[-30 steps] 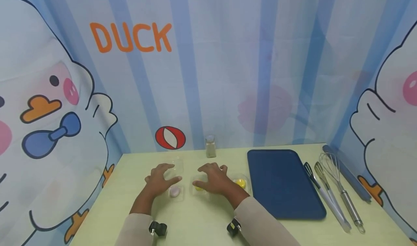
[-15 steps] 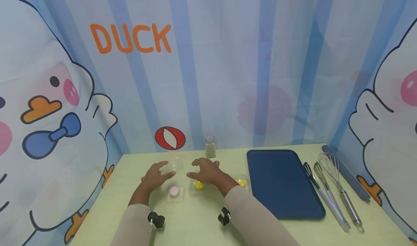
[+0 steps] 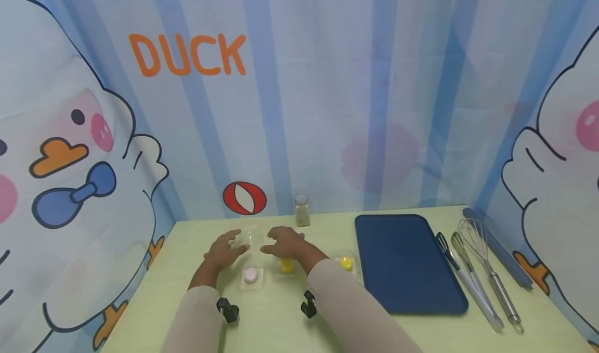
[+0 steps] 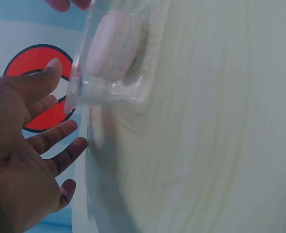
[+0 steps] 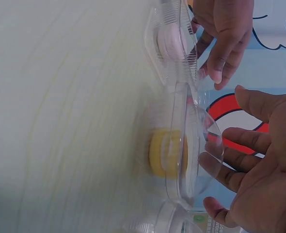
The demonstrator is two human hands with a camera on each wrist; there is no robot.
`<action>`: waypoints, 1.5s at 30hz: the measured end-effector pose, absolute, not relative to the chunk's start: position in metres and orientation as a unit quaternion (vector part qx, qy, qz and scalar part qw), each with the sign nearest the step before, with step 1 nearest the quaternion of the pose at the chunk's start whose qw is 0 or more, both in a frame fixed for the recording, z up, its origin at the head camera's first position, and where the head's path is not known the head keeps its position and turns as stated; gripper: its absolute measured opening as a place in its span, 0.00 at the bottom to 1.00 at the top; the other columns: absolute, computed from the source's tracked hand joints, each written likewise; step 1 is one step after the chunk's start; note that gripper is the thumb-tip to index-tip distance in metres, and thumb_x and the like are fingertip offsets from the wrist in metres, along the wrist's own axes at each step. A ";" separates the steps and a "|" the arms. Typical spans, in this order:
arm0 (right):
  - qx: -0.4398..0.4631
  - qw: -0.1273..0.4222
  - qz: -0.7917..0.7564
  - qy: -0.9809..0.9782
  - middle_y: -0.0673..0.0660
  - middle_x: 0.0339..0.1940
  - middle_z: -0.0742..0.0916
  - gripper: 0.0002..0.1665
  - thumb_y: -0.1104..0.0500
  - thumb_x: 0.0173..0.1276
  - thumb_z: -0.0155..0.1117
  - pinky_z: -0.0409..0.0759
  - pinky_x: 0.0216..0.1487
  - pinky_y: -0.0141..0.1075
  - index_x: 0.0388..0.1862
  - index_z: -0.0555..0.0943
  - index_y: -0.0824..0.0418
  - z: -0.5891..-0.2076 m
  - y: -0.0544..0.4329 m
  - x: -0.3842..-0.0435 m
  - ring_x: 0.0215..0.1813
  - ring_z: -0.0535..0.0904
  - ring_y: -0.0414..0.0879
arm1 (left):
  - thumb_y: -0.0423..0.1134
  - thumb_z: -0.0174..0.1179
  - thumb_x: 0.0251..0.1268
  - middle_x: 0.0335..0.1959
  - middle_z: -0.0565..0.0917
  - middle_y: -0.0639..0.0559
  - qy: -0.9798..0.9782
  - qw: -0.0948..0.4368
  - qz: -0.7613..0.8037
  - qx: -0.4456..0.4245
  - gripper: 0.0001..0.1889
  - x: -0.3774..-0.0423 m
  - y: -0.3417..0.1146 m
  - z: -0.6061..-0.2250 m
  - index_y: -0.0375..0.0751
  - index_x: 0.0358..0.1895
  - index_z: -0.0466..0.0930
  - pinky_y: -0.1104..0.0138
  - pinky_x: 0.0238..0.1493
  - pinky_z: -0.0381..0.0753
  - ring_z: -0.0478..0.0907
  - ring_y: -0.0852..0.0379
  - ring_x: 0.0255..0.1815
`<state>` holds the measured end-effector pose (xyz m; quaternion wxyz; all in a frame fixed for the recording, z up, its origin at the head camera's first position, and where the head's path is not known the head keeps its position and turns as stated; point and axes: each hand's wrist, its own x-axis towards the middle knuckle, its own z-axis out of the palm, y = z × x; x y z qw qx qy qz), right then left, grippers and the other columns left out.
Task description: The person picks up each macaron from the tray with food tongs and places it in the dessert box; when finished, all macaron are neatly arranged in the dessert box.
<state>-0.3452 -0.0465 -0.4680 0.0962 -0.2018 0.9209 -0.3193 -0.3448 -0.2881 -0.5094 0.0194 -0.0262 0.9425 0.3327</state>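
A pink macaron (image 3: 250,275) sits in the base of a clear plastic box, whose raised clear lid (image 3: 253,235) lies behind it. My left hand (image 3: 223,252) hovers at the left of that lid, fingers apart and holding nothing. To the right, a yellow macaron (image 3: 286,266) rests in a second clear box, partly behind my right hand (image 3: 286,245). The right wrist view shows this yellow macaron (image 5: 167,153) beside a domed clear lid (image 5: 201,155). My right fingers are spread behind the dome; whether they touch it I cannot tell.
Another boxed yellow macaron (image 3: 346,263) sits near the right sleeve. A blue tray (image 3: 409,264) lies further right, beside a whisk (image 3: 491,275), two other long-handled utensils and a grey-blue bar (image 3: 498,249). A glass jar (image 3: 302,211) stands at the back by the curtain.
My right hand has moved left and slightly back, uncovering more of the middle yellow macaron. The left hand has shifted a little left and back. The boxes stay in place.
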 end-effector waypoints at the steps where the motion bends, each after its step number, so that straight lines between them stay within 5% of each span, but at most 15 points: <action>1: -0.201 0.099 -0.318 0.921 0.60 0.73 0.86 0.33 0.42 0.79 0.68 0.57 0.83 0.76 0.72 0.81 0.61 -0.468 -0.048 -0.346 0.80 0.76 0.59 | 0.54 0.63 0.79 0.83 0.70 0.32 0.942 0.019 0.333 -0.027 0.36 -0.346 -0.288 -0.510 0.45 0.83 0.67 0.15 0.76 0.45 0.69 0.27 0.81; 27: -0.182 0.139 -0.245 0.942 0.52 0.83 0.79 0.43 0.36 0.76 0.68 0.51 0.86 0.74 0.83 0.73 0.52 -0.473 -0.071 -0.354 0.86 0.70 0.54 | 0.45 0.53 0.85 0.74 0.80 0.34 0.928 -0.015 0.366 -0.072 0.28 -0.351 -0.279 -0.516 0.44 0.81 0.69 0.18 0.74 0.52 0.75 0.30 0.77; 45: -0.183 0.149 -0.265 0.935 0.53 0.77 0.84 0.43 0.38 0.78 0.67 0.51 0.86 0.74 0.85 0.70 0.53 -0.476 -0.071 -0.354 0.85 0.72 0.53 | 0.44 0.51 0.86 0.74 0.81 0.35 0.930 -0.026 0.359 -0.080 0.28 -0.353 -0.275 -0.519 0.44 0.83 0.67 0.23 0.71 0.59 0.74 0.28 0.77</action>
